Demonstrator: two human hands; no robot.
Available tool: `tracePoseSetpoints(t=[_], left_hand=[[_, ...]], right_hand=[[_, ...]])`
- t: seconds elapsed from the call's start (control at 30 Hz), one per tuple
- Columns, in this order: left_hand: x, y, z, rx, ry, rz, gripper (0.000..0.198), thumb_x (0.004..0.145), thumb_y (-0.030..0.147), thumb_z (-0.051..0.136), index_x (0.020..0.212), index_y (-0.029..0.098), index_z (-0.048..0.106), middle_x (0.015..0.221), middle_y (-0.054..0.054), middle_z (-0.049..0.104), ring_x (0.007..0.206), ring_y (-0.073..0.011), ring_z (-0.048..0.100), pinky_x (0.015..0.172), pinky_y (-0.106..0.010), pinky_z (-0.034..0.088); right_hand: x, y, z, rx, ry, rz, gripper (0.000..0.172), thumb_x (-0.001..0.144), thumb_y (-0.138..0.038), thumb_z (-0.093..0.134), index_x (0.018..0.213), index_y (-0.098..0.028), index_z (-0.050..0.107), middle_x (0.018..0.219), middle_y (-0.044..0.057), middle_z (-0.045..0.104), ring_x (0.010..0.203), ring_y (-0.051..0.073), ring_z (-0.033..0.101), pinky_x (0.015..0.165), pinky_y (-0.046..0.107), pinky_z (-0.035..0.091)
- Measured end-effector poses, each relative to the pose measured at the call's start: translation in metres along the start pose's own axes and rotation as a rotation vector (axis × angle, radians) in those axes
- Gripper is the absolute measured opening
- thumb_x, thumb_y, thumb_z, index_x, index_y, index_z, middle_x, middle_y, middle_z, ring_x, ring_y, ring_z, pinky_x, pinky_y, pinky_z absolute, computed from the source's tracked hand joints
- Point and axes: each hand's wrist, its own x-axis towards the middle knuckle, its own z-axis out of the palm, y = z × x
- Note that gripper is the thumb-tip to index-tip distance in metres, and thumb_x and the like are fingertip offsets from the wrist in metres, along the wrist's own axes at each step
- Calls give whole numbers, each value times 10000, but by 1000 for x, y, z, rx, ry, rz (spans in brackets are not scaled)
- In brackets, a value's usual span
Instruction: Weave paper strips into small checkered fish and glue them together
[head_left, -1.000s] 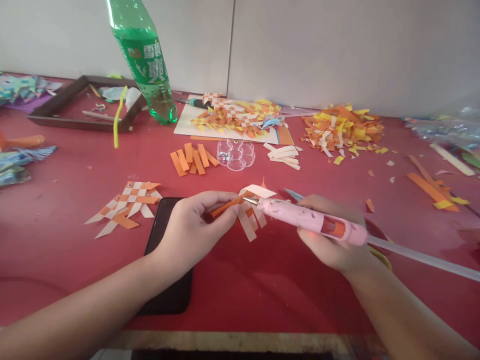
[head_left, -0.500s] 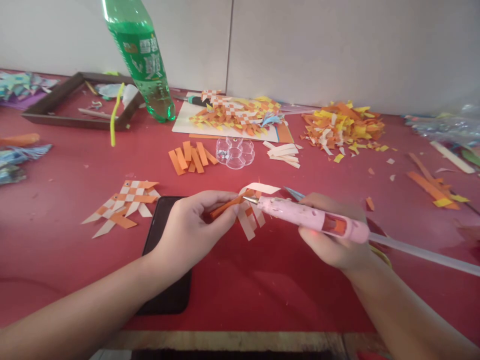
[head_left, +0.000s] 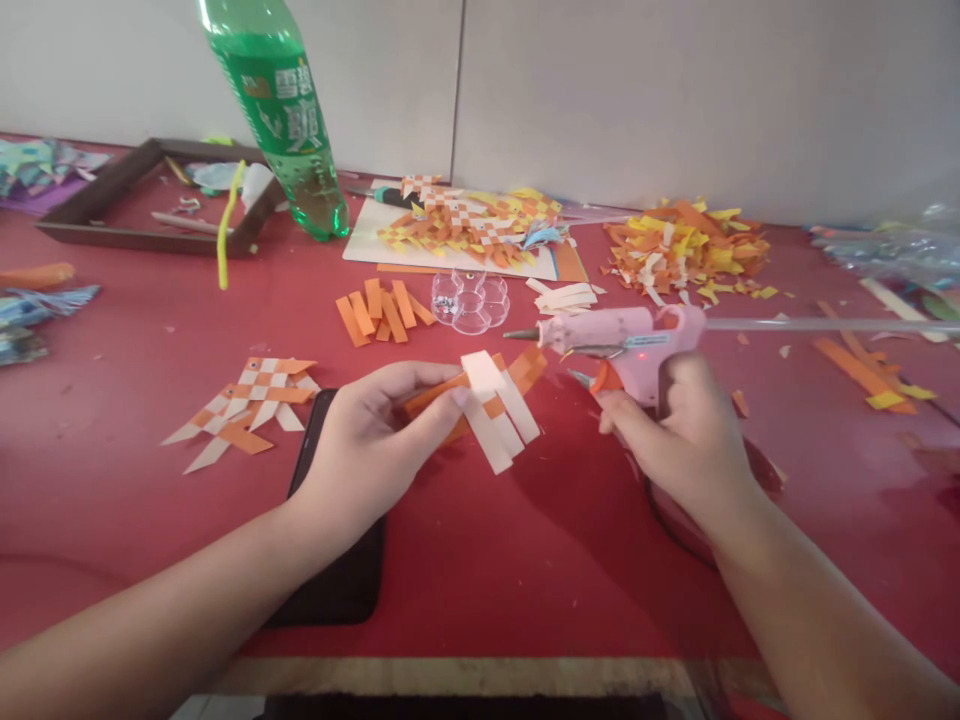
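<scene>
My left hand [head_left: 367,435] is closed on a woven piece of orange and white paper strips [head_left: 491,400], holding it low over the red table [head_left: 525,560]. My right hand [head_left: 686,440] grips the handle of a pink hot glue gun [head_left: 622,335], upright now, its nozzle pointing left and lifted clear of the paper. A clear glue stick [head_left: 825,325] sticks out of its back to the right. A finished orange and white woven fish [head_left: 251,405] lies left of my left hand, next to a black phone [head_left: 330,590] under my forearm.
A green soda bottle [head_left: 281,110] stands at the back left beside a brown frame [head_left: 142,200]. Loose orange strips [head_left: 382,312], white strips [head_left: 566,297] and a clear flower-shaped dish [head_left: 471,300] lie mid-table. A board with woven pieces [head_left: 465,225] and a scrap pile [head_left: 686,250] sit behind.
My right hand has lifted the glue gun off the woven piece and turned it upright, moving it up and right. The left hand has flattened the strips it holds.
</scene>
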Motion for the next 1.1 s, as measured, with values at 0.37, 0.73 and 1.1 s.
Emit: tracePoseSetpoints(t=[0.37, 0.73, 1.1], left_hand=[[0, -2, 1, -422, -153, -196, 60, 785, 266, 789, 831, 250, 755, 814, 60, 770, 735, -69, 718, 697, -113, 555], [-7, -2, 5, 135, -474, -160, 170, 844, 299, 664, 933, 178, 744, 897, -37, 770, 801, -180, 704, 707, -243, 547], [-6, 2, 5, 112, -466, -157, 189, 858, 335, 641, 898, 187, 753, 879, -34, 776, 780, -168, 698, 697, -230, 526]], right_hand=[[-1, 14, 9, -410, 29, -179, 287, 796, -222, 540, 1058, -179, 647, 1101, 146, 620, 1040, 323, 623, 872, 477, 523], [-16, -35, -2, 20, -36, -593, 342, 800, -184, 632, 1139, -224, 633, 1038, 88, 667, 996, 274, 591, 874, 481, 492], [-22, -36, -2, 101, -204, -762, 420, 794, -177, 694, 1174, -348, 641, 1008, -14, 761, 959, 263, 629, 813, 461, 530]])
